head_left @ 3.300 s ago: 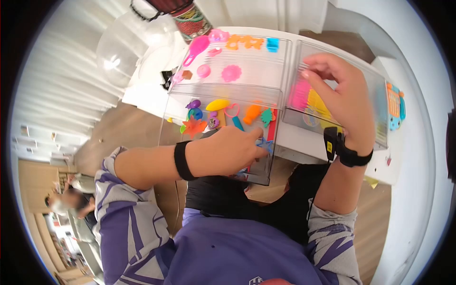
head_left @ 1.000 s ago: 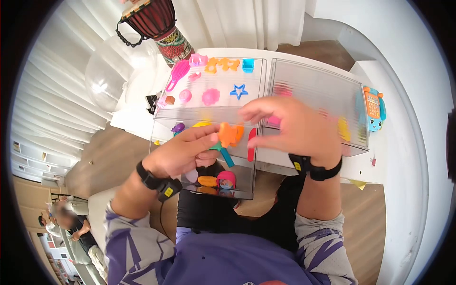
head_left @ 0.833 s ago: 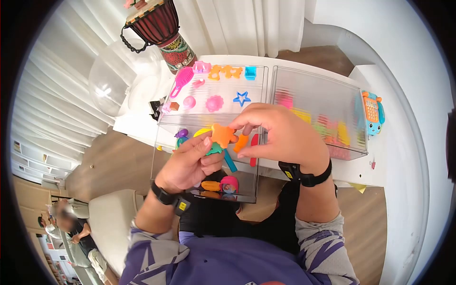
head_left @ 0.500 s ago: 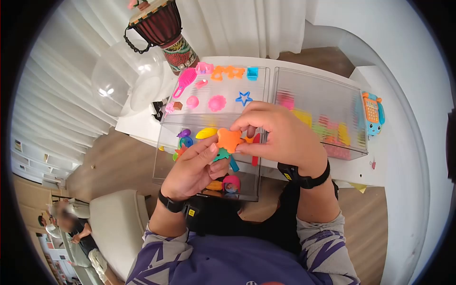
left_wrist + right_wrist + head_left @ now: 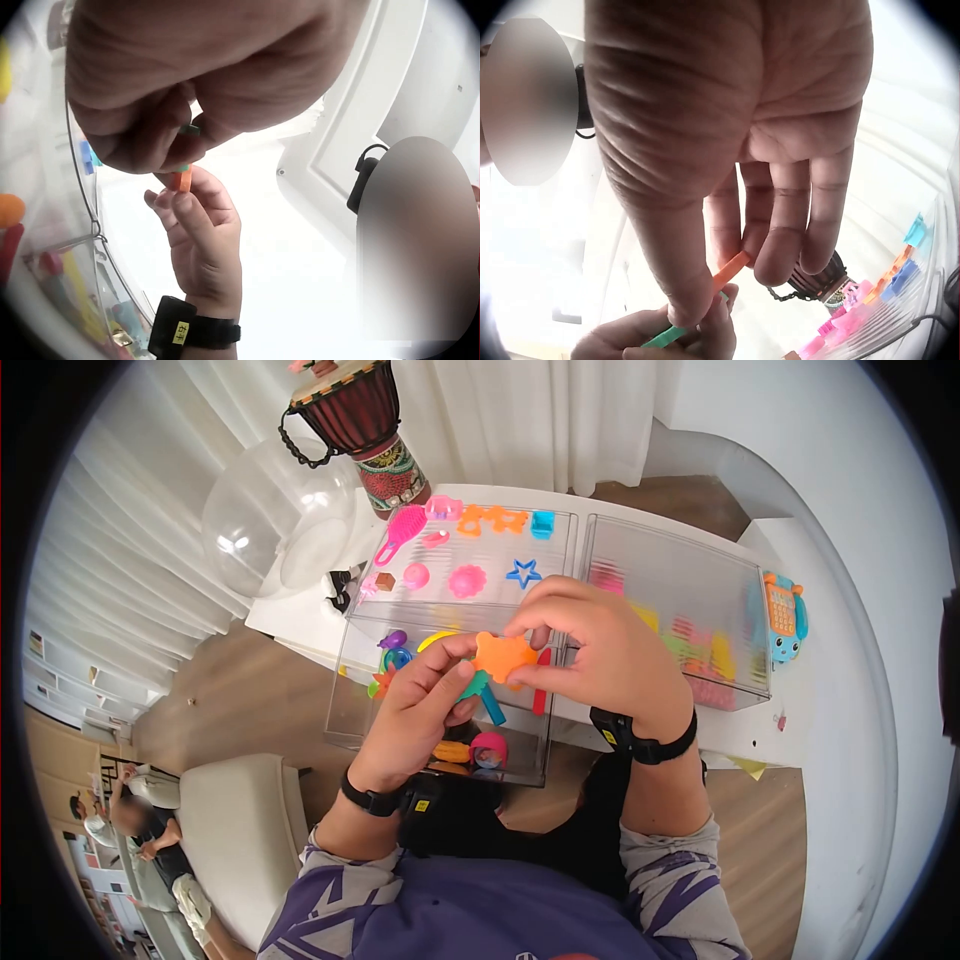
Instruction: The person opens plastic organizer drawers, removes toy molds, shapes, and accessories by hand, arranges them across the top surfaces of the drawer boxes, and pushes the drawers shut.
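Note:
Between the two hands is a flat orange shape (image 5: pixel 503 657), held above the open lower drawer (image 5: pixel 345 710). The right hand (image 5: pixel 615 645) pinches its right side between thumb and fingers. A green shape (image 5: pixel 476 685) is pinched by the left hand (image 5: pixel 415 705), whose fingertips meet the orange piece's left edge. In the left wrist view the orange piece (image 5: pixel 183 180) shows edge-on, just below the green one. The right wrist view has the orange edge (image 5: pixel 731 270) at the right thumb and the green edge (image 5: pixel 665 337) in the left fingers.
On the clear box top lie a pink brush (image 5: pixel 404 528), orange shapes (image 5: pixel 470 520), a blue star (image 5: pixel 523 573) and a light-blue piece (image 5: pixel 542 524). Another clear box (image 5: pixel 680 550) stands right, beside a toy phone (image 5: pixel 784 616). A drum (image 5: pixel 350 420) stands behind.
The blue star, held low in the drawer earlier, lies on the box top. Both hands have come together over the drawer, and the right hand has taken hold of the orange shape.

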`<act>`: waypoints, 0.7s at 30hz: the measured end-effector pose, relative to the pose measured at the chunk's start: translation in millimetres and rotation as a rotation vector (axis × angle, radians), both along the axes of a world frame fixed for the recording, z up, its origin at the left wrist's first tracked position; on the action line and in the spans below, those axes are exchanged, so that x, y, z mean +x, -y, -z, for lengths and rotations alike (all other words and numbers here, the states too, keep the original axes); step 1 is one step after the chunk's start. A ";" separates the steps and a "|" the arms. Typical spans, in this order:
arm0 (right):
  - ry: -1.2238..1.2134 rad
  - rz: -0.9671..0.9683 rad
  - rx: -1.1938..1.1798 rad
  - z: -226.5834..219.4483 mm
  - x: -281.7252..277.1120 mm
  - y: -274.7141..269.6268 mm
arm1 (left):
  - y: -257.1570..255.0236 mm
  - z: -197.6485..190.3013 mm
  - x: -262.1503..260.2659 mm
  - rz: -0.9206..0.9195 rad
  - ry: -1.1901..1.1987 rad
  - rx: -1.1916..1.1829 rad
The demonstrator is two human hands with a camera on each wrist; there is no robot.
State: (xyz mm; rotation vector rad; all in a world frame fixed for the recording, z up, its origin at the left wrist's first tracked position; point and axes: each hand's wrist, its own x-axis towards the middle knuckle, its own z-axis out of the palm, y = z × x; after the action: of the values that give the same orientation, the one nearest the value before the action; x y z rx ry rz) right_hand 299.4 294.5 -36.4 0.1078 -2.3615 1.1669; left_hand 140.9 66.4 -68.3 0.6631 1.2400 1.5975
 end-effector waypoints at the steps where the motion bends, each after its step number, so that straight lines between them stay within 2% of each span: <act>1: -0.005 0.022 -0.001 -0.2 0.1 0.1 | -1.0 -0.8 0.3 -0.017 -0.034 -0.005; 6: 0.013 0.058 -0.009 0.2 -0.6 -1.1 | 1.5 -0.3 -2.6 -0.022 -0.084 0.003; 8: 0.007 0.131 -0.051 4.7 -1.5 -5.4 | 1.6 -8.6 -3.9 -0.070 -0.265 -0.078; 9: 0.012 0.125 -0.044 7.5 -1.0 -9.0 | 2.3 -7.6 -6.8 -0.077 -0.259 -0.072; 11: 0.047 0.367 -0.048 12.1 2.3 -17.2 | 6.4 -4.7 -14.6 -0.171 -0.303 -0.058; 15: 0.137 0.418 -0.130 9.7 4.7 -25.7 | 19.3 -3.5 -27.7 -0.211 -0.440 -0.136; 21: 0.220 0.400 -0.070 20.4 -9.5 -18.4 | 20.6 -3.3 -29.3 -0.295 -0.389 -0.066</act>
State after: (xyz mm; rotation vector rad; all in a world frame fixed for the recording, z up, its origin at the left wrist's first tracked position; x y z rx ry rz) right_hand 290.0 312.9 -56.8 -0.5181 -2.3723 1.1036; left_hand 111.5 45.8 -65.0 0.8033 1.7343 1.7069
